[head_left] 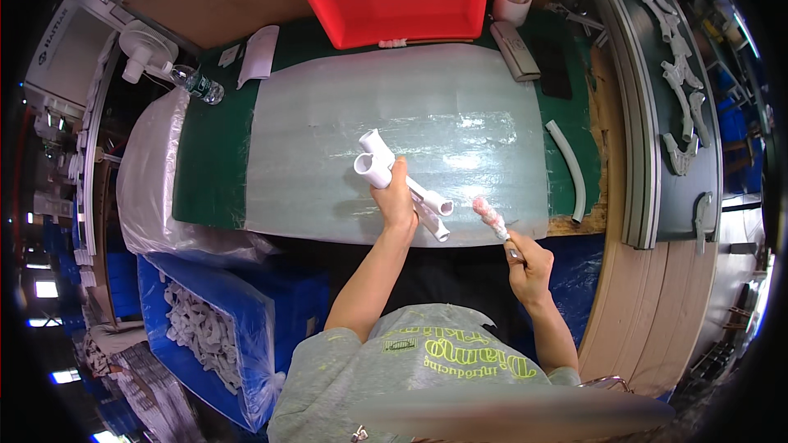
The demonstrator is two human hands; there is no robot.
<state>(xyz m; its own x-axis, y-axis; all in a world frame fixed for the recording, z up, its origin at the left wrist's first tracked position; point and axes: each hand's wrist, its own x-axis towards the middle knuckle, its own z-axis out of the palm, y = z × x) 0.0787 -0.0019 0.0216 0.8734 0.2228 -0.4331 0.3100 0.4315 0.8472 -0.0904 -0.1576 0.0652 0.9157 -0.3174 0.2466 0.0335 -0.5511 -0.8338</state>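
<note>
My left hand (396,198) grips a white plastic pipe fitting (376,169) above the middle of the work surface. Round open sockets show at its upper end, and two narrower arms stick out below my fingers toward the right. My right hand (531,269) is closed round the handle of a swab stick (490,218), just off the near right edge of the table. Its fluffy tip is pink and white and points up and left. Fitting and swab are apart.
Clear plastic sheeting (328,107) covers the green table. Behind it stand a red bin (394,43) and a jar (512,8). A glasses case (515,51), phone (555,74) and curved white tube (566,171) lie right; a bottle (197,84) lies left. White parts fill a blue crate (156,279); others lie on a conveyor (640,57).
</note>
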